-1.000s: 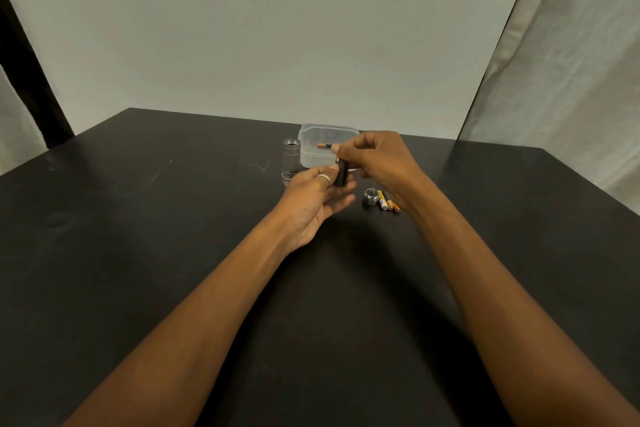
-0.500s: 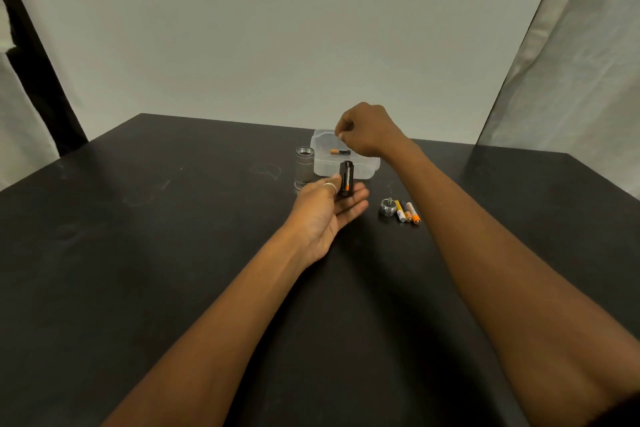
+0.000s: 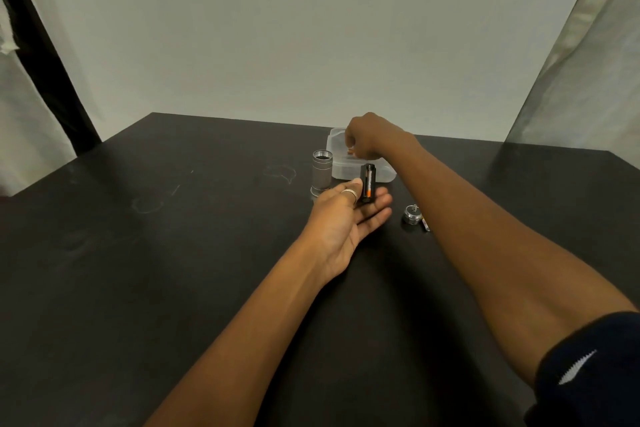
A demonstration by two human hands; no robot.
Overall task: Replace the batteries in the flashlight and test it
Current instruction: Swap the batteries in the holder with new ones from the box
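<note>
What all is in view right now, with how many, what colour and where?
Table: one, black, fills the lower view.
Tub: one, clear plastic, far centre of table, under the right hand; something orange shows inside.
Flashlight body: one, silver, upright and open-topped, left of tub.
Battery holder: one, black with an orange-marked battery in it, on the left fingers.
End cap: one, silver with spring up, on table right of left hand.
Loose battery: at least one, mostly hidden by the right forearm, beside cap.
Ring: one, silver, on left hand.
Sleeve: one, dark with white mark, lower right.
Left hand: palm up, supporting the holder.
Right hand: fingers curled into the tub.
</note>
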